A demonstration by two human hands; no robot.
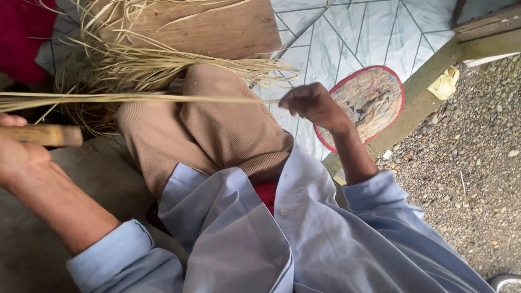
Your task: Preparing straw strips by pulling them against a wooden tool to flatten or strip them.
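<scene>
My right hand (315, 106) pinches the end of a long pale straw strand (141, 98) that stretches level across my lap to the left edge. At the left edge, my left hand (16, 154) is closed around a wooden handle (51, 135), just below the strand. A loose bundle of dry straw fibres (146, 62) lies over my knee, which is clad in tan trousers (217, 125). My light blue shirt sleeves fill the lower frame.
A wooden board (228, 27) lies beyond the straw. A patterned pale mat (369, 32) covers the floor, with a red-rimmed woven fan (374, 100) on it. A wooden beam (434, 76) borders gravel ground (472, 163) at right. Red cloth (21, 32) shows top left.
</scene>
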